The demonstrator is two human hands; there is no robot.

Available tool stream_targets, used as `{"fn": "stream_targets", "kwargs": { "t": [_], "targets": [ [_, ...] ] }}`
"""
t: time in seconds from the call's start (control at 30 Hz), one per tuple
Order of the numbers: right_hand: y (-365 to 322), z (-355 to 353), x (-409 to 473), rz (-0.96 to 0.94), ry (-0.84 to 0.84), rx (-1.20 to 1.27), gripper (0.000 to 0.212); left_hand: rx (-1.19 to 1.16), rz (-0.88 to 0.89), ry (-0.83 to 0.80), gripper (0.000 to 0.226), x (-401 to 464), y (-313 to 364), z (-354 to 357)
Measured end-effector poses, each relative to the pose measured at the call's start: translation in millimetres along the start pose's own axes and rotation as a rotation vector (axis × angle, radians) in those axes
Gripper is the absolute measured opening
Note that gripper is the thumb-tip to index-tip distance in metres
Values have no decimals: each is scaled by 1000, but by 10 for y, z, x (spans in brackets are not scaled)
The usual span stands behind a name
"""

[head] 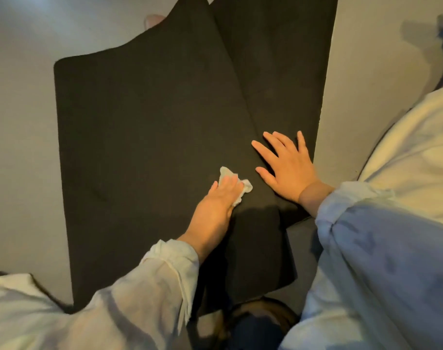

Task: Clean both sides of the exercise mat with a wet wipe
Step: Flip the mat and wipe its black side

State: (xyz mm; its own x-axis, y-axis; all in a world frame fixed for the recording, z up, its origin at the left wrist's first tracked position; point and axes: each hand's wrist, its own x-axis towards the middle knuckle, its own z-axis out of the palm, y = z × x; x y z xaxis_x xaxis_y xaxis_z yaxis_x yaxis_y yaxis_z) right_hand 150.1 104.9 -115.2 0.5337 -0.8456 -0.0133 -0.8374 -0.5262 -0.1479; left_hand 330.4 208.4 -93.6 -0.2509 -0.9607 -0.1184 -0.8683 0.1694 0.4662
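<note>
- Mat (149, 127): black, spread over the pale floor (21, 147), with its near part folded over so one flap lies on another along a slanting crease; its underside is probably being reached this way.
- Wet wipe (234, 183): a crumpled white wad on the flap, near the crease and toward the mat's near edge.
- Left hand (219, 200): fingers curled over the wipe, pressing it onto the mat, apparently to scrub.
- Right hand (287, 164): flat, fingers spread and straight, resting across the crease by the mat's right edge, likely to pin the mat so it cannot slide.
</note>
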Motion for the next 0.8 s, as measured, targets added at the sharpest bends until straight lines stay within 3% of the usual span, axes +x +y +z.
{"fn": "stream_targets", "kwargs": {
  "t": [0.17,0.23,0.33,0.43,0.6,0.7,0.8],
  "targets": [
    [-14,-56,-39,-9,-3,39,55,-47,-67,-115,49,-685,313,193],
    [13,-68,-47,-19,-18,93,54,32,21,-135,49,-860,427,201],
    [140,-131,-39,-75,-69,128,55,59,83,-371,46,-961,431,61],
    [260,-131,-36,-121,-118,33,57,-217,19,-214,42,-829,426,-268],
    [271,-38,-35,-100,-83,-21,64,-562,-341,265,15,42,95,-715],
    [302,-6,-25,-83,-84,-6,63,-397,-376,363,33,610,-144,-913],
    [316,35,-7,-85,-66,11,63,-208,-355,437,35,1099,-269,-1025]
  ]
}}
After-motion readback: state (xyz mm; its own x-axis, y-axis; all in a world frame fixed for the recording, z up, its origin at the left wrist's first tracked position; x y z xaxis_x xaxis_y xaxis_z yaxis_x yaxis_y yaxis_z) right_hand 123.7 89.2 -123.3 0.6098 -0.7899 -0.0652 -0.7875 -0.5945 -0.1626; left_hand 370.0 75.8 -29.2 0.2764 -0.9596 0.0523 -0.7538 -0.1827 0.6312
